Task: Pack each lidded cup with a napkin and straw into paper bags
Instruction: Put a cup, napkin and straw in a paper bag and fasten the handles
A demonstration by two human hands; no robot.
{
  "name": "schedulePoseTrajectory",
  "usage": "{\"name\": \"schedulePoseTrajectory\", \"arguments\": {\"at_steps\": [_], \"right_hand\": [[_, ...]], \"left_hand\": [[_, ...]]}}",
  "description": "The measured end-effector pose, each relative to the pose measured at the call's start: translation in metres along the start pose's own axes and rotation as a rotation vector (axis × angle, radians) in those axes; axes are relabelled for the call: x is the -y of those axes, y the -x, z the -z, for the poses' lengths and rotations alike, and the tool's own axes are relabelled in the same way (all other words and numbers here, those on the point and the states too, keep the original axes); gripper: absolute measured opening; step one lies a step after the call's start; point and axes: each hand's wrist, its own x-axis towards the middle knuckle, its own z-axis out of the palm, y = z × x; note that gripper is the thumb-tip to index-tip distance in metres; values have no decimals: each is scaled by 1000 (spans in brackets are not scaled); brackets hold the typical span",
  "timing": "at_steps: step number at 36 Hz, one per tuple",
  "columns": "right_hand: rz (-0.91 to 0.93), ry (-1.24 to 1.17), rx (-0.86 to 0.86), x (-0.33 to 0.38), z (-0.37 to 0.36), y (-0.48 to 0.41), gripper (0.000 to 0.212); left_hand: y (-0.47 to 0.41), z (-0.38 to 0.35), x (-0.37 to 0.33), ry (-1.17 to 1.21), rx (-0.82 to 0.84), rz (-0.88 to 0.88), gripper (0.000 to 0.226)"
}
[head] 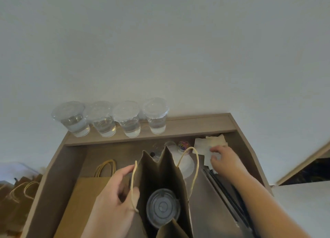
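Brown paper bag (160, 184) steadied open by left hand (114, 200) gripping rim; right hand (223, 159), nearer, fingers spread on napkins (207, 145) beyond-right.

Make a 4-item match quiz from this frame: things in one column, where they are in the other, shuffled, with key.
Things:
1. lidded cup
2. four lidded cups
3. napkins
4. flat paper bag

Places:
A. lying on the desk, left of the open bag
B. under the right hand
C. inside the open bag that the left hand holds
D. in a row on the raised back ledge

Pairs: 1-C, 2-D, 3-B, 4-A
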Motion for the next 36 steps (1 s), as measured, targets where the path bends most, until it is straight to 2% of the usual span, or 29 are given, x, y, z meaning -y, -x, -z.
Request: {"name": "schedulePoseTrajectory", "arguments": {"at_steps": [3,5,11,16,20,25,29,33,36], "right_hand": [[-18,237,102,-13,-19,-24,76],[-45,254,132,-19,-25,-36,87],[-71,393,133,-27,-37,-54,69],[-57,439,179,-27,-45,-54,91],[-62,450,167,-28,-45,-55,65],[-71,419,184,-24,-45,-54,54],[-53,484,222,-27,-45,-56,48],[-79,317,118,-25,-42,-57,41],[-104,83,13,-22,-38,-53,35]], "left_hand": [[0,-2,-1,-20,-14,25,48],[1,-4,-1,-49,-17,45,50],[6,-9,-6,-53,-68,74,46],[13,-12,-6,-55,-79,64,54],[17,-13,-2,-68,-86,76,54],[21,-12,3,-83,-78,61,53],[23,-10,2,-100,-66,42,52],[24,-10,4,-103,-61,43,47],[21,-11,8,-97,-65,69,45]]}}
